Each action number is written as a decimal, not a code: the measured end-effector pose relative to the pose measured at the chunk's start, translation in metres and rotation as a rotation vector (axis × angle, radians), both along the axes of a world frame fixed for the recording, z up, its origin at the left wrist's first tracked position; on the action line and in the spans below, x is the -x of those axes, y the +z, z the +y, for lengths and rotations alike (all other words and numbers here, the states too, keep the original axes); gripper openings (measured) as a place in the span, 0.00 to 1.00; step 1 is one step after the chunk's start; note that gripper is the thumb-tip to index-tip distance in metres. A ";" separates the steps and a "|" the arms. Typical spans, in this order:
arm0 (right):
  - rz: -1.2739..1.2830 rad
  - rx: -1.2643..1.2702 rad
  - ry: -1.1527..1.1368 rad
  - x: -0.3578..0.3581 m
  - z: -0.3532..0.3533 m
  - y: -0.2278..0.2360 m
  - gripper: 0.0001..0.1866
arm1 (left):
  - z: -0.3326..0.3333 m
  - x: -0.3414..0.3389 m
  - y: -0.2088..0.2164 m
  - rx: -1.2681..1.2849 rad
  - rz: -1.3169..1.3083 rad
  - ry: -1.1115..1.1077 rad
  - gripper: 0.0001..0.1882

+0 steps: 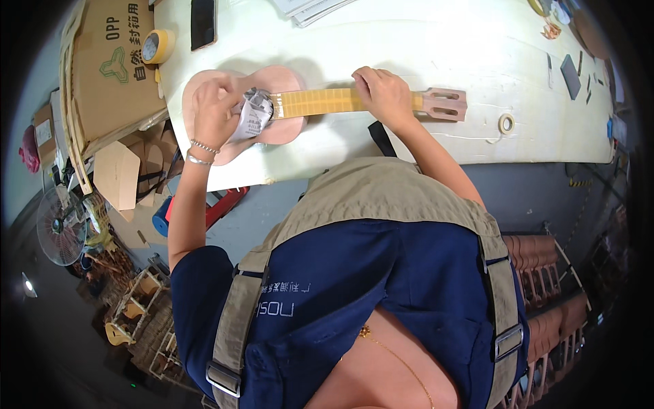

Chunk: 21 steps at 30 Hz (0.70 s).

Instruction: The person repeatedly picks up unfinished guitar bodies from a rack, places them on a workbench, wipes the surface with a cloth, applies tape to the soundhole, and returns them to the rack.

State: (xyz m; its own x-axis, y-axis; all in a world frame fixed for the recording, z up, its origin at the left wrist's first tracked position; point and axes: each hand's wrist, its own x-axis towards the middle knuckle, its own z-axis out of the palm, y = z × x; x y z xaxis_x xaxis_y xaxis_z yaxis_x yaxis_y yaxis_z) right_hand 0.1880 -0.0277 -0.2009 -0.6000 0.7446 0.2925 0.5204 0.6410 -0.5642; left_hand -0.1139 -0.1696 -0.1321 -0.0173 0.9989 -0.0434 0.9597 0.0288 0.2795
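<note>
An unfinished ukulele (285, 133) of pale pinkish wood lies across the white-covered table, its headstock (432, 103) pointing right. Yellow tape (317, 102) covers the fretboard. Crumpled printed paper (253, 117) bulges from the sound hole area and spreads over the top. Over the left part of the body is my left hand (216, 112), its fingers bent and closed beside the paper; whatever lies between the fingertips is hidden. My right hand (383, 95) is closed over the taped neck near the headstock, its thumb and fingers bent around it.
A yellow tape roll (159, 46) and a phone (204, 24) lie at the far left, near a large cardboard box (112, 75). A small tape roll (506, 123) sits right of the headstock. Papers (313, 8) lie at the back. A fan (61, 221) stands lower left.
</note>
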 end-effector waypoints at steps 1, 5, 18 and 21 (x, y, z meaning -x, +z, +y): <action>-0.011 0.002 -0.004 0.001 0.000 -0.001 0.03 | 0.008 -0.002 -0.002 -0.067 0.003 0.055 0.25; -0.030 -0.001 -0.001 0.000 0.000 -0.002 0.03 | 0.035 -0.024 -0.016 -0.101 0.177 0.137 0.41; 0.003 -0.020 -0.021 -0.001 0.000 -0.002 0.03 | 0.016 -0.015 0.014 0.077 -0.126 -0.110 0.24; 0.026 -0.036 -0.008 0.000 0.000 -0.004 0.03 | -0.009 -0.035 0.015 0.078 0.027 -0.167 0.16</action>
State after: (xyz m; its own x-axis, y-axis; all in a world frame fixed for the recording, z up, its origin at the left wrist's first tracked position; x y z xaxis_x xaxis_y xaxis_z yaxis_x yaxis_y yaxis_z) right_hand 0.1880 -0.0275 -0.2045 -0.5858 0.7380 0.3350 0.5110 0.6572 -0.5541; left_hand -0.0793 -0.1784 -0.1170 0.1461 0.9817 -0.1221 0.9600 -0.1109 0.2569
